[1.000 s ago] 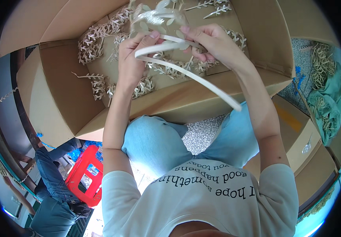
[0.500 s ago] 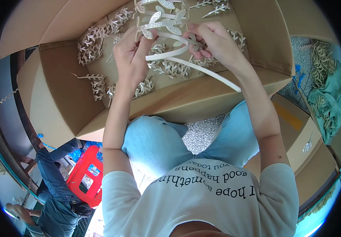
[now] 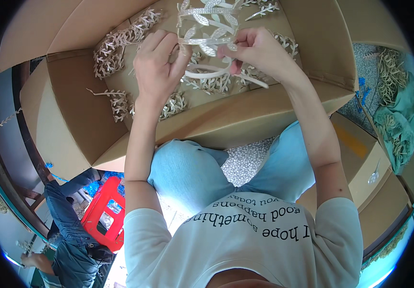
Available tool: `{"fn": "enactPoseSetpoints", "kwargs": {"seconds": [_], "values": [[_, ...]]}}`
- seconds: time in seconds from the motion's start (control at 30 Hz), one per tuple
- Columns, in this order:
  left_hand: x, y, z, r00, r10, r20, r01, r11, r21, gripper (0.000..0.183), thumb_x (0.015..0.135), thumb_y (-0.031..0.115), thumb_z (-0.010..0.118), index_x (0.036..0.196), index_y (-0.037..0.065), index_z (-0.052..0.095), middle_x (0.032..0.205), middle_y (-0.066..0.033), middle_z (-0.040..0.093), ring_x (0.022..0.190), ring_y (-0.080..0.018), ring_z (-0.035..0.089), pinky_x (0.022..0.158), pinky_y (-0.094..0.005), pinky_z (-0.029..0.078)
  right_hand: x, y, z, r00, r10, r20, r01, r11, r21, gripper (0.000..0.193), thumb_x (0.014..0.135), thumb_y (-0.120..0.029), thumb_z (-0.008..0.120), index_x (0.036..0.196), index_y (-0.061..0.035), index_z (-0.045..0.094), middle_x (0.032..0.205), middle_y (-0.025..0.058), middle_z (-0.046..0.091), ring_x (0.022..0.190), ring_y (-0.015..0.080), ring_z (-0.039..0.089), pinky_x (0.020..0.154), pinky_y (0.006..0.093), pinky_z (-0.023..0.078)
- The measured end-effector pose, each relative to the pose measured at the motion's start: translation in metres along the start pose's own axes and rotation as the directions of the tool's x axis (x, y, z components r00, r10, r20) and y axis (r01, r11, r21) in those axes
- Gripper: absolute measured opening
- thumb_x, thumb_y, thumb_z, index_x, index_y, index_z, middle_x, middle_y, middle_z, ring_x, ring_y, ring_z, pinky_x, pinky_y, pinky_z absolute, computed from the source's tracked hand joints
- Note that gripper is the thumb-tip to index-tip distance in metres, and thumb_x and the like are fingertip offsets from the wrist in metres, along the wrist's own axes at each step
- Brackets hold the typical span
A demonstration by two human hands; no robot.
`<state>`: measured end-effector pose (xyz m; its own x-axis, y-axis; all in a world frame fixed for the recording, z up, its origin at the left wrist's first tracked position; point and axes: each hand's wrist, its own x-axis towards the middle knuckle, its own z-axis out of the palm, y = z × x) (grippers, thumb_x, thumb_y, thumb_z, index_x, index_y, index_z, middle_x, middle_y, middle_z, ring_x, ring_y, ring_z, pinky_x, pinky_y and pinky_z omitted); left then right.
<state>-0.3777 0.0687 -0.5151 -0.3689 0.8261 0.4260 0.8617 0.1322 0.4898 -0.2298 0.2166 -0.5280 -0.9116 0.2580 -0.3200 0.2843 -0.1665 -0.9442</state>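
Several white headbands [image 3: 206,42] with sparkling leaf trims are held together above the open cardboard box [image 3: 245,117]. My left hand [image 3: 159,65] is closed round their left side, its fingertips partly hidden behind the bands. On the right side, my right hand [image 3: 262,53] pinches the bands near a leaf, thumb and fingers together. One plain white band end juts out below the right hand. Inside the box, bundles of pale leaf-trimmed headbands [image 3: 111,50] lie along the left wall, with more under my hands.
Box flaps [image 3: 36,26] stand spread at the left. Another person's arm and jeans [image 3: 67,206] show at the lower left, beside a red plastic stool [image 3: 105,213]. At the right are a green cloth sack [image 3: 403,115] with beige strands and more cardboard [image 3: 379,192].
The held headbands have shifted a little to the right. The loose white band end has drawn up and in toward my right hand. My left hand has turned slightly, staying on the bands.
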Motion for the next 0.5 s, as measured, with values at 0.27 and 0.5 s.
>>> {"fn": "enactPoseSetpoints", "kwargs": {"seconds": [0.27,0.5], "values": [[-0.003,0.007,0.010,0.921,-0.286,0.266,0.377,0.826,-0.419,0.019,0.084,0.019,0.058,0.082,0.001,0.063,0.066,-0.0048,0.055,0.059,-0.0122,0.052,0.052,-0.0251,0.039,-0.003,-0.017,-0.001,0.984,0.174,0.034,-0.176,0.976,0.128,0.035,0.083,-0.033,0.059,0.084,0.0024,0.059,0.054,0.0061,0.056,0.041,0.0076,0.049,0.041,0.0203,0.039],[-0.012,0.004,0.012,0.903,-0.395,0.171,0.395,0.604,-0.693,0.019,0.087,0.014,0.053,0.082,-0.001,0.064,0.058,0.0001,0.054,0.052,-0.0054,0.045,0.046,-0.0208,0.033,-0.005,-0.017,-0.004,0.997,0.076,0.026,-0.078,0.993,0.090,0.037,0.087,-0.035,0.052,0.080,0.0012,0.055,0.051,0.0067,0.053,0.036,0.0065,0.041,0.036,0.0206,0.033]]}}
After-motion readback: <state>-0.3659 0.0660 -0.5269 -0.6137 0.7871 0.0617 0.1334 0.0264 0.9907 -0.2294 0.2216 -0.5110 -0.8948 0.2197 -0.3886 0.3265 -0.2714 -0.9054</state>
